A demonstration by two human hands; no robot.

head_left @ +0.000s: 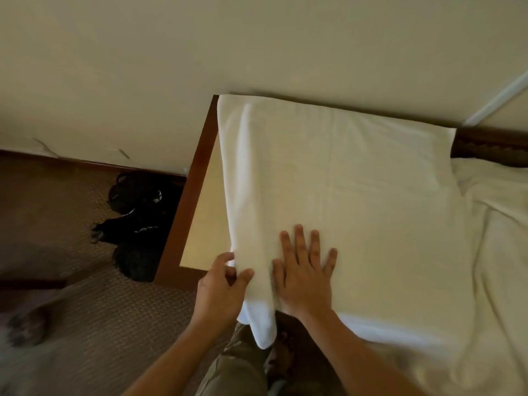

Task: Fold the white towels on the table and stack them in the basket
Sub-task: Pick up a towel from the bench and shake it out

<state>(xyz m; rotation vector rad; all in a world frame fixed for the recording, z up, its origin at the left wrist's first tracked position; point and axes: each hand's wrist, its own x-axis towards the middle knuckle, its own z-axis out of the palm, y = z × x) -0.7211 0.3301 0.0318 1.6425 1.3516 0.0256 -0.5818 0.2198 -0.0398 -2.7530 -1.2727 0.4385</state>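
Head view: white towel (337, 178) spread flat over table (200, 212), near left corner hanging off the front edge toward the person
Left hand (221, 284): thumb and forefinger pinching the towel's near left edge, other fingers curled under, partly hidden
Right hand (304, 270): palm down on the towel, fingers straight and spread, pressing the cloth flat just beside the left hand
Towel position: covers most of the tabletop, far edge against the wall, left edge just inside the table's wooden rim, right side meets more white cloth (491, 252), crumpled, can't tell if that is another towel or bedding
Step (judged): smoothing and lining up before a fold, nothing folded yet as far as visible
Risk 1: hanging corner plus weight off the front edge could drag the towel off the table if the right palm lifts
Risk 2: pulling the pinched edge while the palm pins the cloth could bunch a ridge between the two hands, giving a crooked fold
Risk 3: fold could catch the crumpled cloth on the right, since the boundary is hard to read
Risk 4: dark item (137, 221) on the carpet beside the table, a dropped towel could land on it
Containers: basket not in view, contents can't be told
Other containers: none visible
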